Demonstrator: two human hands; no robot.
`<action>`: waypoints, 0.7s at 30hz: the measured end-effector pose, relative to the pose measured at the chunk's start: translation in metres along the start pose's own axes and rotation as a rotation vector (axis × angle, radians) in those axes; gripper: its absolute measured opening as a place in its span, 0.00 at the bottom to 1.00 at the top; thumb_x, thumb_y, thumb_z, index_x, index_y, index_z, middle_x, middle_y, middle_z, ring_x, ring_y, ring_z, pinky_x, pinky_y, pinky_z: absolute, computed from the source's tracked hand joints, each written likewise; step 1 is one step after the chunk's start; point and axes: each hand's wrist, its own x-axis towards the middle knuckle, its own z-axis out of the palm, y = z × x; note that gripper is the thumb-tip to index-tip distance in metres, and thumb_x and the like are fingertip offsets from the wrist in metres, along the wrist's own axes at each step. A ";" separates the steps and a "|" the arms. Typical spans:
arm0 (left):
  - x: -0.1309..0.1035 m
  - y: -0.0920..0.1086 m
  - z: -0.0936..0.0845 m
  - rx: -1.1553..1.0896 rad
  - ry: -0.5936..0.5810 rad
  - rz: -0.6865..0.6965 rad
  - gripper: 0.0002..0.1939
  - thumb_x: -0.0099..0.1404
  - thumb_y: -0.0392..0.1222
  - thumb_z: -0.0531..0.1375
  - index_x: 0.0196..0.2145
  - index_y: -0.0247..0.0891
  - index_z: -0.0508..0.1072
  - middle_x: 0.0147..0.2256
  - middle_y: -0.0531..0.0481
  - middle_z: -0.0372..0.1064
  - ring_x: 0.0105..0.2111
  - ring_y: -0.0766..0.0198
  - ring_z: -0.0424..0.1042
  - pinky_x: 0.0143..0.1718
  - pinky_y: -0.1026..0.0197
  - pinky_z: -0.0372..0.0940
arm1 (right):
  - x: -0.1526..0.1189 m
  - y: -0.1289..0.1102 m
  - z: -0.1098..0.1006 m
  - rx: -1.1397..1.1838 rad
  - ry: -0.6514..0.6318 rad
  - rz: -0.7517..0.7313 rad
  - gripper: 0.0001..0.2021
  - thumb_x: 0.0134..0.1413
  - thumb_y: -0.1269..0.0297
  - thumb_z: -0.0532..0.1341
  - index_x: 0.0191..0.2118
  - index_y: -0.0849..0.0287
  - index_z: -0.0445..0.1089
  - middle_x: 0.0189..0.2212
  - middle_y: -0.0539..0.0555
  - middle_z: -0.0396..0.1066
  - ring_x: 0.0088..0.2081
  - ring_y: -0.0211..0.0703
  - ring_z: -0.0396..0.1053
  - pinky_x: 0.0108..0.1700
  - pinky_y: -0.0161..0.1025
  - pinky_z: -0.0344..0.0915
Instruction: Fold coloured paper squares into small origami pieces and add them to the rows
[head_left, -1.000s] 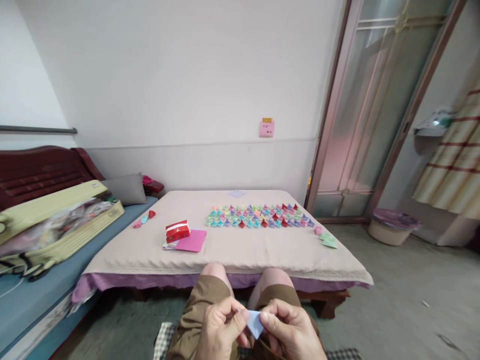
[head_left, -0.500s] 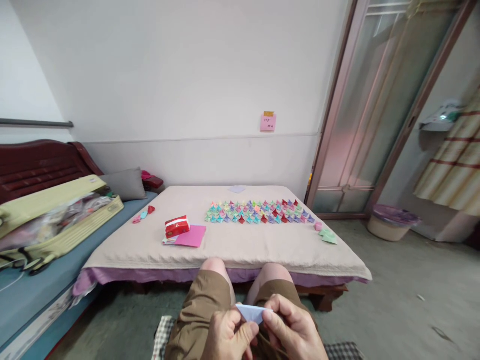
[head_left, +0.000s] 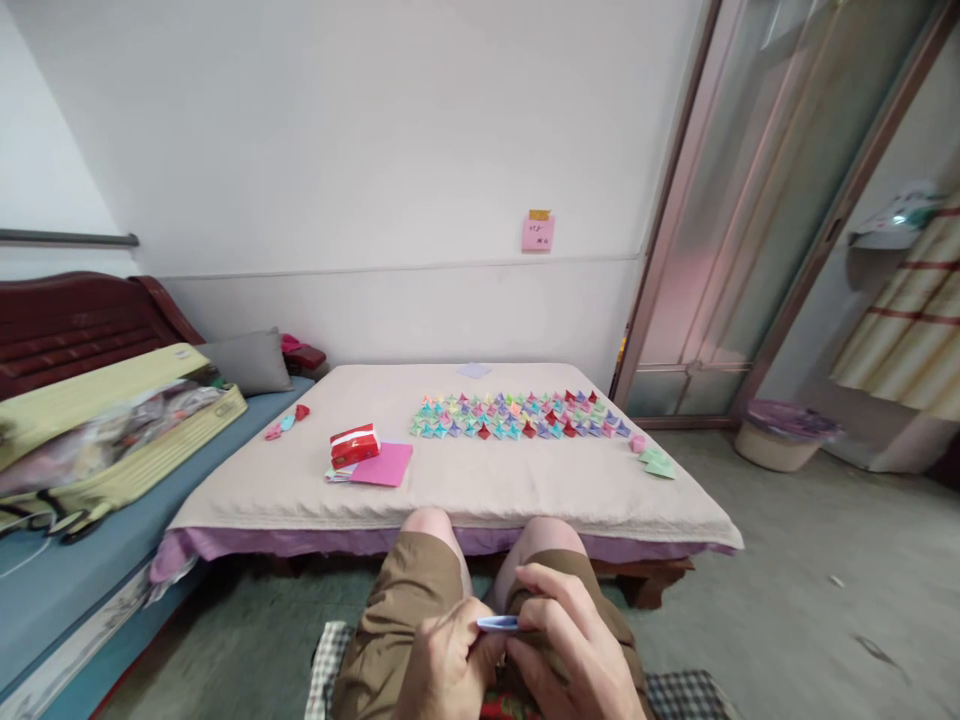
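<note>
Light blue is the small folded paper, close at twelve o'clock from the seated person, above the lap. The left hand pinches one end; the right hand touches the other, but whether it grips, I cannot tell. Farther, at twelve o'clock, colourful folded-paper stars stand in rows.

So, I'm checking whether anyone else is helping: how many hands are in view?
2: the left hand, gripping the left end of the folded blue paper, and the right hand at its right end. No other hand shows.
</note>
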 end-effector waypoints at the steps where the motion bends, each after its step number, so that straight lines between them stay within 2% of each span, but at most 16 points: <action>1: 0.000 -0.001 0.001 0.014 -0.013 0.007 0.16 0.71 0.43 0.54 0.24 0.39 0.67 0.19 0.54 0.70 0.18 0.66 0.69 0.22 0.67 0.57 | 0.002 0.000 -0.003 -0.018 -0.025 -0.027 0.07 0.54 0.74 0.61 0.36 0.55 0.65 0.45 0.60 0.71 0.45 0.51 0.71 0.44 0.43 0.71; 4: -0.001 -0.003 0.005 0.035 -0.056 0.046 0.16 0.71 0.42 0.53 0.25 0.38 0.68 0.20 0.51 0.70 0.19 0.64 0.70 0.22 0.65 0.56 | 0.006 0.001 -0.008 -0.005 -0.078 -0.033 0.08 0.51 0.76 0.62 0.33 0.55 0.65 0.43 0.59 0.73 0.41 0.50 0.71 0.41 0.43 0.71; 7: 0.001 -0.001 0.001 -0.075 -0.110 0.031 0.17 0.70 0.45 0.54 0.25 0.37 0.70 0.22 0.48 0.70 0.21 0.62 0.69 0.23 0.63 0.55 | 0.008 0.002 -0.009 0.166 -0.149 0.093 0.06 0.55 0.74 0.60 0.32 0.55 0.69 0.44 0.57 0.73 0.43 0.50 0.70 0.45 0.44 0.69; 9: 0.005 0.002 -0.007 -0.331 -0.175 -0.083 0.18 0.67 0.51 0.58 0.26 0.36 0.72 0.22 0.48 0.69 0.23 0.62 0.69 0.24 0.64 0.56 | 0.009 0.003 -0.012 0.415 -0.186 0.285 0.06 0.58 0.69 0.60 0.31 0.54 0.72 0.45 0.57 0.72 0.44 0.50 0.70 0.46 0.44 0.68; 11: 0.009 0.006 -0.016 -0.689 -0.240 -0.267 0.21 0.64 0.58 0.59 0.27 0.36 0.73 0.21 0.50 0.69 0.22 0.64 0.68 0.24 0.65 0.57 | 0.009 0.002 -0.014 0.753 -0.188 0.545 0.07 0.57 0.62 0.62 0.29 0.55 0.74 0.46 0.57 0.70 0.42 0.49 0.70 0.44 0.42 0.68; 12: 0.011 0.007 -0.019 -0.773 -0.226 -0.316 0.23 0.66 0.59 0.55 0.29 0.36 0.73 0.22 0.50 0.69 0.22 0.65 0.68 0.25 0.66 0.59 | 0.010 0.002 -0.014 0.920 -0.180 0.665 0.08 0.55 0.59 0.64 0.28 0.56 0.75 0.47 0.57 0.68 0.41 0.49 0.70 0.42 0.42 0.68; 14: 0.014 0.009 -0.019 -1.015 -0.164 -0.440 0.19 0.66 0.57 0.58 0.35 0.37 0.73 0.25 0.51 0.70 0.23 0.67 0.68 0.25 0.67 0.60 | 0.010 0.001 -0.012 1.170 -0.161 0.825 0.09 0.50 0.57 0.68 0.26 0.57 0.77 0.48 0.57 0.66 0.42 0.49 0.69 0.43 0.42 0.68; 17: 0.014 0.008 -0.011 -1.332 -0.217 -0.547 0.17 0.58 0.50 0.68 0.39 0.37 0.72 0.27 0.53 0.70 0.22 0.71 0.66 0.22 0.70 0.59 | 0.007 0.003 0.000 1.344 -0.148 0.881 0.09 0.43 0.58 0.72 0.24 0.59 0.79 0.47 0.57 0.65 0.44 0.51 0.69 0.45 0.44 0.66; 19: 0.013 0.005 -0.004 -1.409 -0.269 -0.566 0.17 0.55 0.47 0.71 0.36 0.36 0.72 0.26 0.52 0.71 0.20 0.72 0.66 0.19 0.71 0.58 | 0.002 0.006 0.011 1.405 -0.152 0.885 0.09 0.42 0.58 0.73 0.24 0.59 0.80 0.45 0.56 0.65 0.40 0.49 0.69 0.43 0.44 0.65; 21: 0.012 0.004 0.000 -1.467 -0.267 -0.596 0.17 0.51 0.44 0.74 0.31 0.35 0.71 0.26 0.52 0.71 0.18 0.73 0.66 0.16 0.73 0.56 | -0.003 0.012 0.019 1.420 -0.157 0.864 0.09 0.40 0.59 0.74 0.24 0.58 0.80 0.41 0.55 0.65 0.39 0.49 0.69 0.42 0.44 0.65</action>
